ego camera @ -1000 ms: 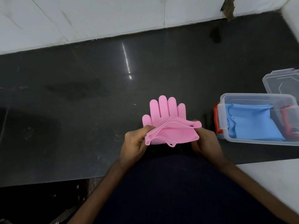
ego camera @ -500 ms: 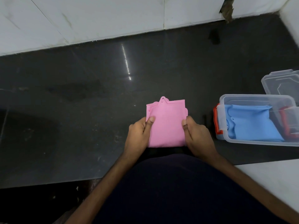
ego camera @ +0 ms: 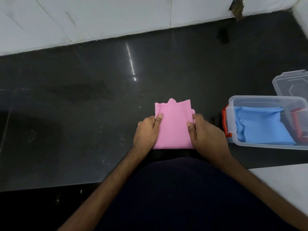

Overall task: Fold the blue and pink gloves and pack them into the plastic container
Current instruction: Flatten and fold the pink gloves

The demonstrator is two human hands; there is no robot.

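The pink gloves (ego camera: pixel 174 125) lie folded into a flat square at the near edge of the dark counter. My left hand (ego camera: pixel 147 132) grips the square's left side with the thumb on top. My right hand (ego camera: pixel 206 135) grips its right side the same way. A fingertip of the glove pokes out at the far edge of the fold. To the right stands the clear plastic container (ego camera: pixel 266 146) with orange latches. The folded blue gloves (ego camera: pixel 260 126) lie inside it.
The container's clear lid (ego camera: pixel 293 84) rests behind it at the right edge. A white tiled wall (ego camera: pixel 116 17) bounds the dark counter (ego camera: pixel 83 97) at the back. A white surface (ego camera: pixel 281 180) sits at the near right. My dark clothing fills the bottom.
The cuff end of the pink gloves was folded forward over the fingers, making a flat square. Both hands moved to its sides and now hold it there.
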